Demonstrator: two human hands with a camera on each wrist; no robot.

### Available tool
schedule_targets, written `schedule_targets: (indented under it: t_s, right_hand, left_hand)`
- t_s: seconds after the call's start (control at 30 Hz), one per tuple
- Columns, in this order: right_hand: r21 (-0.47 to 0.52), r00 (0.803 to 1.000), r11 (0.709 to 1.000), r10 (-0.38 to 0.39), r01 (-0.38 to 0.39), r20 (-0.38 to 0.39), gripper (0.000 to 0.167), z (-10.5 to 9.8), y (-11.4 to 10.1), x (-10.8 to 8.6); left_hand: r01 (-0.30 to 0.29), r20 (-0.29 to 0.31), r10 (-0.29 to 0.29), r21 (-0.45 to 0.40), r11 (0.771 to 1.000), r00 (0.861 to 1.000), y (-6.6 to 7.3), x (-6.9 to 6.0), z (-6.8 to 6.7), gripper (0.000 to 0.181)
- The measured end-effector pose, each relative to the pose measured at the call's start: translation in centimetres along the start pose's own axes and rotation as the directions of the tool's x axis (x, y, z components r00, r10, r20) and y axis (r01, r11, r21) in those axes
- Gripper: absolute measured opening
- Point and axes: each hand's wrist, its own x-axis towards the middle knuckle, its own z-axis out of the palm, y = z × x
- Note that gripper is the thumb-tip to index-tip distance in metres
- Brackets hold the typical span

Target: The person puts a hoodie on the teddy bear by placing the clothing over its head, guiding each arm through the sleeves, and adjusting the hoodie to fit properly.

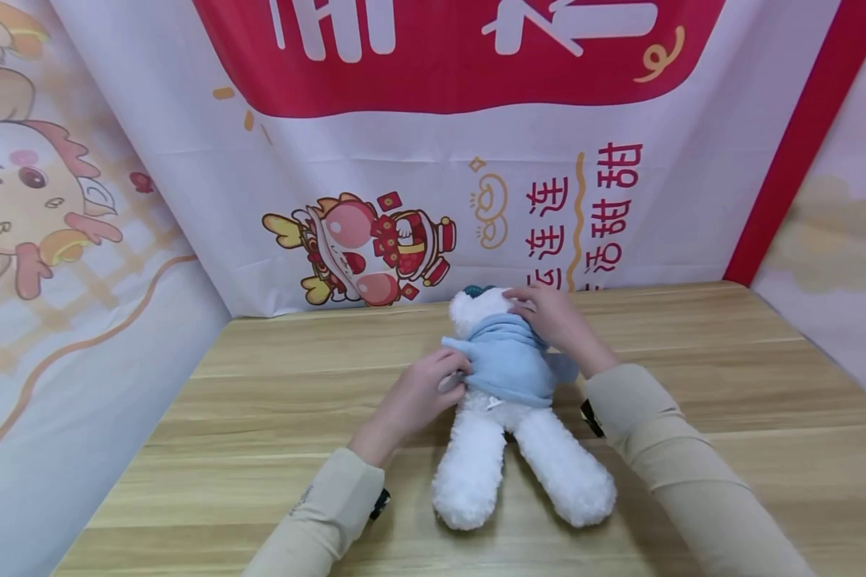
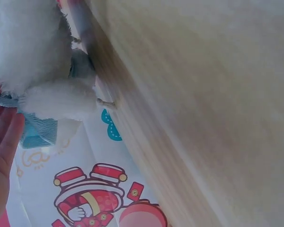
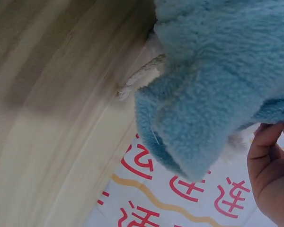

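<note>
A white plush toy (image 1: 469, 473) lies on the table, its legs toward me, dressed in a light blue fleece top (image 1: 508, 369). At the side of the top, my left hand (image 1: 426, 389) pinches the cloth between thumb and fingers; the left wrist view shows those fingers (image 2: 7, 132) under the blue edge. My right hand (image 1: 548, 316) is beside the toy's head and pinches the edge of the top near the neck. Close up, a blue sleeve (image 3: 180, 123) hangs loose with a pale twisted cord (image 3: 142, 73) behind it. A teal piece (image 1: 479, 290) shows at the head.
The wooden table (image 1: 274, 449) meets a printed cloth backdrop (image 1: 209, 160) just beyond the toy's head. Another printed cloth (image 1: 101, 320) hangs along the left side, and a pale one (image 1: 837, 256) on the right.
</note>
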Motion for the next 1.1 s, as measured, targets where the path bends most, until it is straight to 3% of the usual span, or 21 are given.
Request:
schedule_targets:
  t_s: [0.43, 0.53, 0.77, 0.9, 1.1]
  right_hand:
    - [-0.106, 0.999, 0.994, 0.017, -0.022, -0.049, 0.014, 0.4, -0.9, 1.2]
    - [-0.094, 0.997, 0.994, 0.057, -0.062, -0.055, 0.013, 0.4, -0.8, 1.3]
    - [-0.072, 0.984, 0.986, 0.139, -0.148, -0.112, 0.011, 0.2, 0.1, 1.6]
    - [-0.046, 0.978, 0.984, 0.164, -0.171, -0.127, 0.012, 0.1, 0.5, 1.4]
    - [-0.043, 0.982, 0.990, 0.130, -0.137, -0.135, 0.012, 0.3, 0.7, 1.2]
  left_hand:
    - [-0.008, -0.009, 0.008, -0.001, 1.000, 1.000, -0.4, 0.5, -0.1, 0.018]
    - [-0.025, -0.002, 0.025, 0.016, 1.000, 1.000, -0.2, 0.6, -0.3, 0.015]
    - [-0.103, 0.079, 0.092, 0.144, 0.984, 0.993, 0.5, 0.7, -0.9, 0.009]
    - [-0.156, 0.088, 0.141, 0.198, 0.968, 0.986, 0.7, 0.2, -1.0, 0.016]
    - [-0.118, 0.074, 0.108, 0.147, 0.982, 0.991, 0.7, -0.5, -0.9, 0.014]
